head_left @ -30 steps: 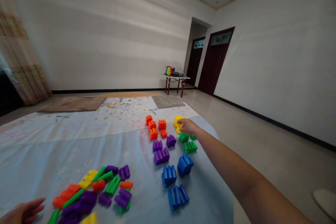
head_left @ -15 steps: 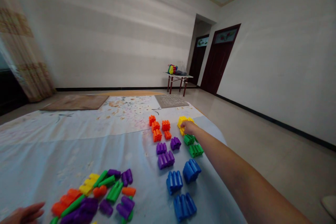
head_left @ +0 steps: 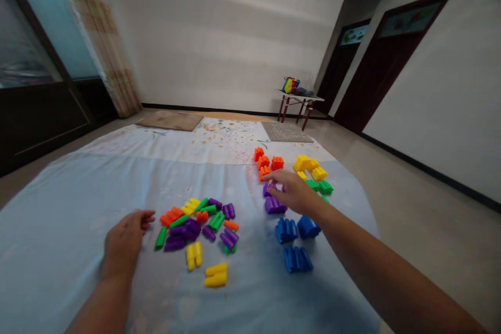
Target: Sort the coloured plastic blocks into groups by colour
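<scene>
My right hand (head_left: 293, 190) hovers over the purple blocks (head_left: 275, 205) and partly hides them. Its fingers are stretched apart and nothing shows in them. On the cloth, left of a mixed pile of plastic blocks, rests my left hand (head_left: 126, 237), empty, fingers loosely extended. That pile has purple blocks (head_left: 191, 228), green blocks (head_left: 216, 221), orange blocks (head_left: 171, 216) and yellow blocks (head_left: 194, 255). Around my right hand lie colour groups: an orange group (head_left: 277, 163) beyond it, a yellow group (head_left: 309, 164) and a green group (head_left: 325, 187) to the right, and a blue group (head_left: 297, 259) nearer me.
A pale blue and floral cloth (head_left: 78, 209) covers the table. At its far side lie a brown board (head_left: 170, 121) and a grey patterned mat (head_left: 287, 132). Near the far wall stands a small table (head_left: 301, 96) with a colourful bag (head_left: 290, 85).
My right hand has drawn back from the yellow group, leftward and nearer, to above the purple blocks. The view has tilted down and turned left, bringing more of my left hand into sight.
</scene>
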Tool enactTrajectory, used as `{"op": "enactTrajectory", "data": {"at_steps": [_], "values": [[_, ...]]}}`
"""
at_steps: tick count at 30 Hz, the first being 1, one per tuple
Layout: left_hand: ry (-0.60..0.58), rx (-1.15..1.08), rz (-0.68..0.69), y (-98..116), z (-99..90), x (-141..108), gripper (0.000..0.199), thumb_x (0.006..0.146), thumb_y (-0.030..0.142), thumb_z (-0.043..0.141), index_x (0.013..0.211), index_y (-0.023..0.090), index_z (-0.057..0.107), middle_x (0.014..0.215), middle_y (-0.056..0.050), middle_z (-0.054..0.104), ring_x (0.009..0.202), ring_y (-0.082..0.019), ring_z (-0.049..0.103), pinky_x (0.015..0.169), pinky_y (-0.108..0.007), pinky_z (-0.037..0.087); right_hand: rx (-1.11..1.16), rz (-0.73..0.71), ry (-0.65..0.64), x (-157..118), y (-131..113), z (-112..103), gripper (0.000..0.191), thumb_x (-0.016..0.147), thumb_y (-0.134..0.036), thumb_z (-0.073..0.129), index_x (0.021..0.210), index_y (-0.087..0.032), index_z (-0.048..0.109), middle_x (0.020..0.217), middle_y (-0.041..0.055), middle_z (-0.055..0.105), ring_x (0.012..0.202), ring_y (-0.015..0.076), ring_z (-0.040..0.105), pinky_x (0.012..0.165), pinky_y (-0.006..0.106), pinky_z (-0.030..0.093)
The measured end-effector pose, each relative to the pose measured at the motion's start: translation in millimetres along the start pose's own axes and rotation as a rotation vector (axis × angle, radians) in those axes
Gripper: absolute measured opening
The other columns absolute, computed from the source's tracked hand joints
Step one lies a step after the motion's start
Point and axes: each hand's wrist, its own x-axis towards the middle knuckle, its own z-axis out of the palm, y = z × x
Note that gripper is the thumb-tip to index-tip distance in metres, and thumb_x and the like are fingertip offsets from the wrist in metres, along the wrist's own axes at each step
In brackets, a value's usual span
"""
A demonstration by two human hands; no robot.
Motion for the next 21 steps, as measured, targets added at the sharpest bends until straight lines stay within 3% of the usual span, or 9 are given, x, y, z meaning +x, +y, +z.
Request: {"op": "enactTrajectory", "data": {"at_steps": [4, 7, 12, 21], "values": [[0.011, -0.091, -0.076, 1.5, 0.6, -3.1, 0.040, 0.075, 0.041, 0.039, 0.084, 0.012, 0.064, 0.075, -0.006, 0.065, 0.070, -0.017, 0.057, 0.066, -0.029, 0.048, 0.089, -0.166, -0.241, -22.7, -66.4, 40.6, 0.027, 0.085, -0.022, 0.059, 0.111, -0.017, 0.064, 0.103, 0.0080, 0.066, 0.095, 0.0177, 0.060, 0.086, 0.030, 0.045], [0.005, -0.141, -0.080, -0.1, 0.0, -4.3, 0.037, 0.074, 0.039, 0.041, 0.084, 0.012, 0.065, 0.074, -0.005, 0.065, 0.070, -0.017, 0.056, 0.066, -0.029, 0.047, 0.052, -0.220, -0.396, -34.5, -92.2, 71.3, 0.032, 0.082, -0.028, 0.064, 0.113, -0.018, 0.063, 0.109, 0.0092, 0.065, 0.104, 0.0212, 0.057, 0.089, 0.032, 0.044], [0.012, -0.195, -0.061, -5.4, 1.6, -1.7, 0.040, 0.073, 0.045, 0.041, 0.080, 0.015, 0.065, 0.070, -0.005, 0.065, 0.066, -0.018, 0.056, 0.064, -0.030, 0.047, -0.101, -0.253, -0.475, -46.0, -97.7, 101.5, 0.036, 0.080, -0.029, 0.063, 0.115, -0.019, 0.062, 0.103, 0.0102, 0.065, 0.095, 0.0240, 0.058, 0.083, 0.035, 0.046], [0.020, -0.171, -0.050, -2.3, 0.5, -4.3, 0.040, 0.072, 0.045, 0.041, 0.079, 0.014, 0.065, 0.073, -0.006, 0.067, 0.068, -0.019, 0.058, 0.064, -0.031, 0.050, -0.175, -0.109, -0.424, -53.1, -96.0, 102.9, 0.041, 0.078, -0.045, 0.065, 0.110, -0.019, 0.062, 0.102, 0.0093, 0.066, 0.093, 0.0255, 0.060, 0.078, 0.035, 0.048]]}}
